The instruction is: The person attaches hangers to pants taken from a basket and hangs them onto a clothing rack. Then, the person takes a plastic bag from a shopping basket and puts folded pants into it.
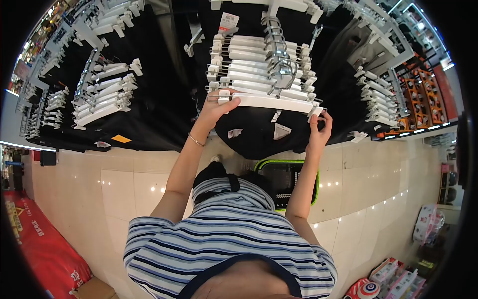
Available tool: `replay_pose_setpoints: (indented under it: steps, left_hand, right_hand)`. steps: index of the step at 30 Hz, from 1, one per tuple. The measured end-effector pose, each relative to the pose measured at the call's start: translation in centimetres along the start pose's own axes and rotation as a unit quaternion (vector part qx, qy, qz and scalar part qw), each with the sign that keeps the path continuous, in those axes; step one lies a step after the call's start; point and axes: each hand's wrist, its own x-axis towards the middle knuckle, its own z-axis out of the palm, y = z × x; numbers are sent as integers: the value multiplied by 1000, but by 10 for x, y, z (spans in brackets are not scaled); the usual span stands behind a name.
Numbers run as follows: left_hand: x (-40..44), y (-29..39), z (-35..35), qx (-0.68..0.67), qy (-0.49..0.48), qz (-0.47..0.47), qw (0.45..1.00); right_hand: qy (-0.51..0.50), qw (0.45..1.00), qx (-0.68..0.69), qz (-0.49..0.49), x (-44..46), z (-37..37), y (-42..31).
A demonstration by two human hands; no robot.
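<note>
Spanning left-right between the hands, the front white clip hanger (271, 102) is holding a black garment (254, 127) below. Left hand (216, 108) is gripping its near end — right hand (318, 134) is touching the opposite clip, pinch unclear.

Striped short-sleeved shirt (224, 226), navy neckband (249, 257), black trousers (211, 172) (plus a thin bracelet (196, 140)).

No word or number can be read with certainty. A barcode is seen on a white-and-red tag (229, 22) above the hangers (244, 55). White characters are printed on a red sheet (45, 249), lower left; too slanted and blurred to be made out.
</note>
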Motion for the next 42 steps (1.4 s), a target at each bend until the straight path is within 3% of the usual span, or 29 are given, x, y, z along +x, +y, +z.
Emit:
replay_pose_setpoints:
  steps: [8, 21, 23, 27, 33, 37, 41, 42]
  left_hand:
    - [22, -10, -2, -22, 7, 43, 999]
    - [-7, -9, -8, -52, -51, -33, 997]
    - [-14, -4, 0, -78, -17, -19, 997]
    - [-15, -8, -8, -55, -34, -25, 998]
    - [-18, -26, -19, -2, -19, 24, 1000]
    - [-24, -32, -36, 59, -7, -43, 997]
    - [-31, -18, -41, 44, -29, -74, 996]
    - [-32, -14, -41, 41, -31, -80, 996]
  right_hand:
    - [29, 999, -8, -37, 25, 17, -8]
    - [10, 998, -65, -15, -26, -13, -12]
    - [18, 996, -88, -28, -39, -15, -9]
    - [-29, 998, -38, 48, -38, -21, -12]
    - [-104, 991, -20, 84, -34, -33, -11]
    - [-150, 981, 3, 127, -47, -41, -15]
    - [-143, 966, 143, 161, -60, -39, -20]
    - [-153, 972, 102, 143, -60, -41, -20]
